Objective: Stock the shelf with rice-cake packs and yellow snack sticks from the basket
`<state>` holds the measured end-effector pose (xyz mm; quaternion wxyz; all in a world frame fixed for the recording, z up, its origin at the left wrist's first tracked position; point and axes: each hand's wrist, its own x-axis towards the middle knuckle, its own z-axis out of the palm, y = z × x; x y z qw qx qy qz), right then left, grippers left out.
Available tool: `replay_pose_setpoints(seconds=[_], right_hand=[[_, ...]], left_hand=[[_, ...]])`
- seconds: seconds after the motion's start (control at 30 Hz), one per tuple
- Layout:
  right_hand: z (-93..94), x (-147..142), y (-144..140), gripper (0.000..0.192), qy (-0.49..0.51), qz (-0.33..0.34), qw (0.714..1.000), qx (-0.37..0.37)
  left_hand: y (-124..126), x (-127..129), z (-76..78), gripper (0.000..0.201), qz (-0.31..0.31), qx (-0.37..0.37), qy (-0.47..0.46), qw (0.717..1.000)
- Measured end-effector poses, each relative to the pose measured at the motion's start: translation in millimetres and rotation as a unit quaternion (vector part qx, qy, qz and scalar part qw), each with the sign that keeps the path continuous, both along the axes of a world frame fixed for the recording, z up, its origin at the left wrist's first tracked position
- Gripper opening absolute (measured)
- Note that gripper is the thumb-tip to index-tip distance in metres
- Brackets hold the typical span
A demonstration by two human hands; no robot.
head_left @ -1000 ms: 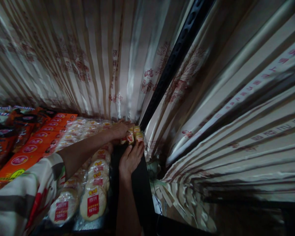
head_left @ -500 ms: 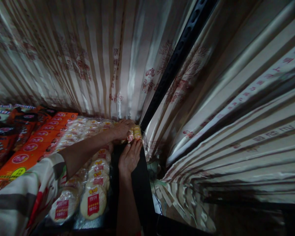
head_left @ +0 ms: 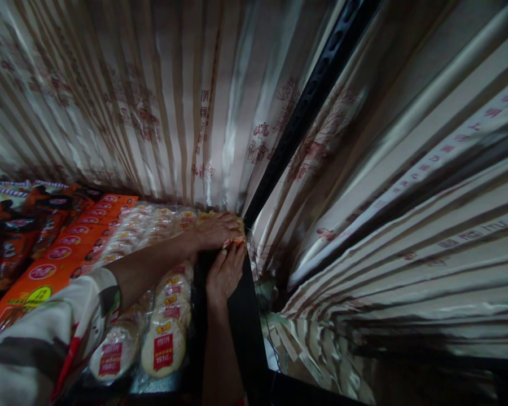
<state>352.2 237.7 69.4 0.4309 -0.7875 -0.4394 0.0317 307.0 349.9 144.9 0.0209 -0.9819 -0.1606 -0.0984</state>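
My left hand (head_left: 219,230) lies flat, fingers stretched, over small yellow and orange wrapped snack packets (head_left: 237,240) in the back right corner of the black shelf. From the near side, my right hand (head_left: 225,272) touches the same packets with its fingertips, fingers stretched out and close together. Most of the packets are hidden under the left hand. Below my left forearm run rows of round, clear-wrapped rice crackers (head_left: 164,351) with red labels, overlapping one another.
Orange snack packs (head_left: 59,254) stand left of the crackers, with darker orange bags (head_left: 48,223) beyond. A slanted black perforated post (head_left: 296,118) rises at the shelf corner. Pleated printed curtains (head_left: 173,101) hang behind and to the right. A thin cord (head_left: 266,321) hangs beside the shelf edge.
My left hand has slid right and now covers more of the yellow packets. My right hand stays at their near side. The view has shifted slightly.
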Motion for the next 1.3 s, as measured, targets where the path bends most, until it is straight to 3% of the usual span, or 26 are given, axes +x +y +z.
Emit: replay_pose_setpoints(seconds=[0.3,0.67,0.83,1.0,1.3], right_hand=[[3.2,2.3,-2.0,0.059,-0.005,0.008,0.999,0.047],[-2.1,2.2,-2.0,0.055,0.003,-0.006,0.997,0.079],[-4.9,2.0,-1.4,0.059,0.018,-0.052,0.996,0.069],[-7.6,3.2,0.5,0.061,0.028,-0.027,0.997,0.069],[-2.5,0.0,-0.2,0.062,0.004,-0.031,0.999,0.012]], left_hand=[[-6.8,0.0,9.0,0.029,0.016,-0.012,0.029,0.999],[-4.9,0.9,-2.4,0.033,0.013,-0.022,-0.002,1.000],[-12.6,-0.5,-3.2,0.033,-0.010,-0.012,0.007,1.000],[-18.0,-3.0,-5.2,0.026,0.004,0.002,0.011,1.000],[-15.1,-3.3,-18.3,0.029,0.009,0.008,-0.001,1.000]])
